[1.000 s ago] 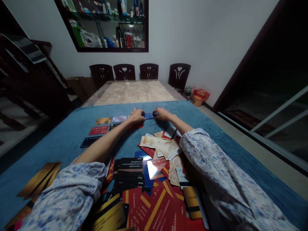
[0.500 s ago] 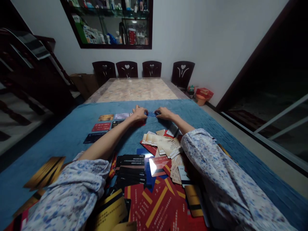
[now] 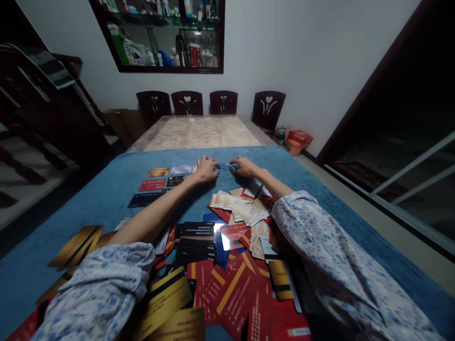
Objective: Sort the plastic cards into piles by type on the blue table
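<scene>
Some cards (image 3: 152, 184) r in rows, lots prob. left in the pile (image 3: 232, 289), & L hand (image 3: 207, 169) & R hand (image 3: 245, 167) touch blue card (image 3: 224, 166) far up the cloth (image 3: 106, 196), can't tell if gripping.

No word, brand or number can be read for certain. Small print stands on the dark red cards (image 3: 232, 284) at six o'clock, the gold card (image 3: 168, 297) and black cards (image 3: 197, 230) at seven and the bright red card (image 3: 152, 184) at nine, all too blurred; the blue card (image 3: 223, 167) at the centre bears illegible pale marks.
</scene>
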A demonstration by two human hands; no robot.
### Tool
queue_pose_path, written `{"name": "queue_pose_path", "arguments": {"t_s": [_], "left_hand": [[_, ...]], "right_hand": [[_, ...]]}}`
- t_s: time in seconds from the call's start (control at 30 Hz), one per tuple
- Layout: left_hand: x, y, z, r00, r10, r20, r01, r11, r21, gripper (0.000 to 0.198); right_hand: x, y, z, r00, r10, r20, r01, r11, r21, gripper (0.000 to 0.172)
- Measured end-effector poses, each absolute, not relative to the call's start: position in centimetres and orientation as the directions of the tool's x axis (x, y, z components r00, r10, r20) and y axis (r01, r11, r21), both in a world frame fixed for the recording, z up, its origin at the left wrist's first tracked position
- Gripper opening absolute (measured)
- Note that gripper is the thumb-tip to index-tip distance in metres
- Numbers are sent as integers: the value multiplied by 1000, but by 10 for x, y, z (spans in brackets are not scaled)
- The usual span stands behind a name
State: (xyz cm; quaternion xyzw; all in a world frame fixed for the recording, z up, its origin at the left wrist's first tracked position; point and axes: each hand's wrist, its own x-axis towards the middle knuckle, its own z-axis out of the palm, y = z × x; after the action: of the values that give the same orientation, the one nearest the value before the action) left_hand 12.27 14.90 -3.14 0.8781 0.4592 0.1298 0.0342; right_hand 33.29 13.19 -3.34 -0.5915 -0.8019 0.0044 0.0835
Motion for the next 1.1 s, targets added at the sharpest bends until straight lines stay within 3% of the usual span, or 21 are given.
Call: {"name": "queue_pose_path", "arguments": {"t_s": [0.5, 0.93, 1.1], "left_hand": [[149, 80, -22, 644, 729, 231, 687, -684, 243, 34], [182, 30, -20, 634, 761, 139, 714, -645, 274, 33], [187, 24, -27, 670, 734, 109, 699, -674, 238, 31]], "right_hand": [[379, 59, -28, -252, 958, 137, 955, 269, -125, 40], [380, 12, -33, -123, 992, 11, 989, 123, -77, 42], [377, 9, -30, -122, 990, -74, 992, 120, -33, 54]]}}
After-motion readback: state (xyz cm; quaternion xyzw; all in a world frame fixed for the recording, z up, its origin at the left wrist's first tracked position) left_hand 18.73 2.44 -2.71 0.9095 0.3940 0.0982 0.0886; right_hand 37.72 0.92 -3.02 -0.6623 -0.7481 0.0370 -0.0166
